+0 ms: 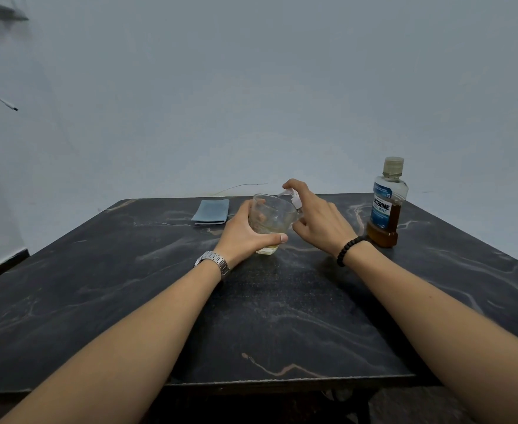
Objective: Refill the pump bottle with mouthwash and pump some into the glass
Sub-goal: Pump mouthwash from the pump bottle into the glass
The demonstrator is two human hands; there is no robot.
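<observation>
**Pumping into the glass at the far side of the counter**

The person is reaching both arms out over the dark, veined counter (282,316). The left hand (245,231) is wrapping round a clear glass (271,217), thumb across the near side and fingers curled behind, holding it toward the middle of the far edge. A little pale yellowish liquid is sitting in the bottom of the glass.

The right hand (322,215) is curling over the pump bottle (296,201), which is standing just behind and right of the glass and is mostly hidden by both. The forefinger is arching over the white pump head, whose nozzle is pointing over the rim of the glass. I cannot tell how far the head is pressed down.

The mouthwash bottle (386,206) is standing upright and capped near the far right corner, well apart from both hands, about a third full of amber liquid. A folded blue cloth (212,212) is lying flat by the far edge, left of the glass.
</observation>
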